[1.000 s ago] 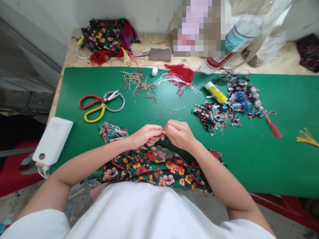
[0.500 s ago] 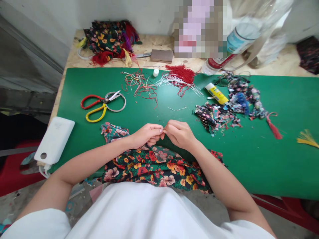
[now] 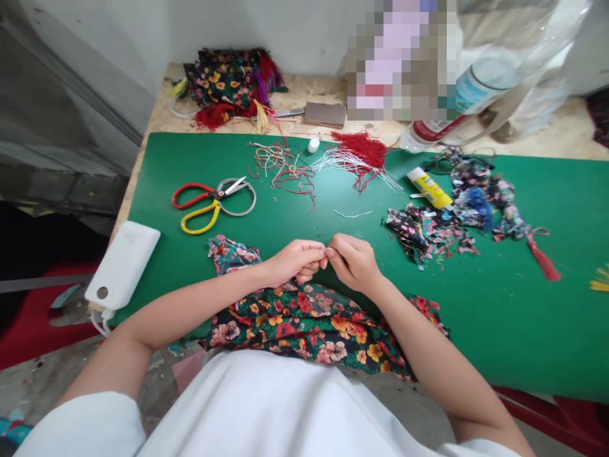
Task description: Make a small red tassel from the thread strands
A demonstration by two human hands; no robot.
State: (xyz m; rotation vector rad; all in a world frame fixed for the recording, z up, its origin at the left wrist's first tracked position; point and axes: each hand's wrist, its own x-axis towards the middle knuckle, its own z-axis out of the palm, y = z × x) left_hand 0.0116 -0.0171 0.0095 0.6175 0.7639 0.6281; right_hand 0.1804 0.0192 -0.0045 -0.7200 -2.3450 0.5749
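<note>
Our left hand [image 3: 297,261] and right hand [image 3: 356,263] pinch closed, any hold unclear. Cloth [image 3: 311,322] lies at their six o'clock, scissors [image 3: 219,195] at ten.

Soft, fairly bright light spreads evenly over the smooth green table mat [image 3: 499,317], leaving a pale sheen at its far middle. Faint shadow gathers beneath the bare left hand [image 3: 297,260] and bare right hand [image 3: 354,263], whose meeting fingertips lack fine detail. Grey fold shadows streak the white cloth shirt [image 3: 247,406]. Glare catches the clear plastic bag [image 3: 554,41] at far right. The left side falls dark. Coarse pixel blocks [image 3: 399,63] mask a far patch. Wide-angle stretching skews the edges.
</note>
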